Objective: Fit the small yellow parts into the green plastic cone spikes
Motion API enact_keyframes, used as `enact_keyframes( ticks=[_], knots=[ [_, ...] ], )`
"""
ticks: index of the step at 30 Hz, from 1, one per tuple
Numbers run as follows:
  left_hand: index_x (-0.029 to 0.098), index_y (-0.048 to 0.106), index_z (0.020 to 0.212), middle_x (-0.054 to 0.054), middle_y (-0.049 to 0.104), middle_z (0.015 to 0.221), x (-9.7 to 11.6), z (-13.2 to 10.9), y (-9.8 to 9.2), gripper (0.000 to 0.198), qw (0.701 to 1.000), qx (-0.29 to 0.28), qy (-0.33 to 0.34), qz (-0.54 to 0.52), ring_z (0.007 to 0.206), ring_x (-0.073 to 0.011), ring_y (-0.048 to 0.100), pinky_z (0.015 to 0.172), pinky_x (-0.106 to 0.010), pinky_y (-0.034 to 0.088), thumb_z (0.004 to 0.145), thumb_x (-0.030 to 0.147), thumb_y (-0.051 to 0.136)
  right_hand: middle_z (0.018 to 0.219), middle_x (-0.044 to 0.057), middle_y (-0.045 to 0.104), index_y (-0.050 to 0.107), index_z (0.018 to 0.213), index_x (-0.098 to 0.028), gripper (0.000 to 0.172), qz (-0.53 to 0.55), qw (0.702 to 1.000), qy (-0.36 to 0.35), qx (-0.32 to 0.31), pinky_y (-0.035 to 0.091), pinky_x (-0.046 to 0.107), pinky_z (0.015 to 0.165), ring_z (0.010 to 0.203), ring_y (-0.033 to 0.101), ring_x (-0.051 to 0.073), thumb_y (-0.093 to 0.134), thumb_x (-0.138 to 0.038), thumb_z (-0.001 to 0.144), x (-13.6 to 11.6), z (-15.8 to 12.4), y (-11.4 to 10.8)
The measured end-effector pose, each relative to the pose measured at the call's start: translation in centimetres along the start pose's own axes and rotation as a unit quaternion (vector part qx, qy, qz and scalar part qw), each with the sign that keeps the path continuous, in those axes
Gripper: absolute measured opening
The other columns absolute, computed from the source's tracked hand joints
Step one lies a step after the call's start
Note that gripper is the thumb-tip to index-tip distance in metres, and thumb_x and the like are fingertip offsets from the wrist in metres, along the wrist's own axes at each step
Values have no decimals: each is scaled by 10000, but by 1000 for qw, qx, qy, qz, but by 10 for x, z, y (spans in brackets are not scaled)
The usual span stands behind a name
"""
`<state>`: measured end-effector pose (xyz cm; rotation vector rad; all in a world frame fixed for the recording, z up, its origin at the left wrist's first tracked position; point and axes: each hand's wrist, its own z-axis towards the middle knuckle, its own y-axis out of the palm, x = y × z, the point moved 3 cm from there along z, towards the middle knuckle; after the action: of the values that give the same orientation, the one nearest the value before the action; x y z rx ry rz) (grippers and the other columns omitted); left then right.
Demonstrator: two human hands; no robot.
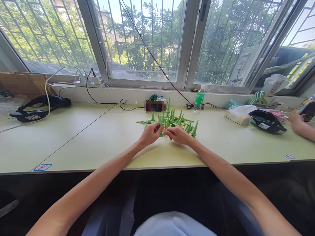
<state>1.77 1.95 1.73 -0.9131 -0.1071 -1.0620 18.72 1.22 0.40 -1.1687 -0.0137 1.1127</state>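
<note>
Both hands meet in the middle of the view, just in front of a pile of green plastic spikes (173, 115), pointed cones with wider bases. My left hand (151, 133) is closed, thumb and fingers pinched round a green plastic spike (161, 134) whose base shows below the fingertips. My right hand (178, 134) is closed in a pinch close beside it. Whatever lies between its fingertips is too small to make out. Small yellow pieces (182, 125) are scattered among the spikes.
Behind the pile lies a phone-like device (155, 106) with a blurred screen. A water bottle (199, 99) stands by the window sill. To the right are a tissue pack (239, 114), a black headset (267, 122) and another person's hand (296, 118). Another headset (40, 107) and cables lie left.
</note>
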Motion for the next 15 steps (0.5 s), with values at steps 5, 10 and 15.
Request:
enact_keyframes(
  ticks=[5,10,15],
  knots=[
    [196,341,619,49,394,520,0,0,0,398,1000,0,-5,4,474,-89,304,501,-249,264,911,384,536,533,-43,552,562,757,-184,342,5,1000,8,1,362,232,591,495,445,93,520,-447,971,0,-1,0],
    [197,339,617,47,401,520,-1,0,0,409,1000,-1,-4,3,464,-86,306,491,-248,260,914,401,531,528,-33,540,534,690,-184,407,-1,1000,1,-2,358,234,598,506,450,94,459,-438,999,-2,-1,0],
    [196,343,618,46,411,522,-2,0,1,398,1000,0,-3,5,462,-85,315,488,-249,261,911,387,535,538,-37,556,562,759,-181,340,3,1000,6,2,354,232,593,496,440,92,500,-428,984,-1,-1,-1]
  ],
)
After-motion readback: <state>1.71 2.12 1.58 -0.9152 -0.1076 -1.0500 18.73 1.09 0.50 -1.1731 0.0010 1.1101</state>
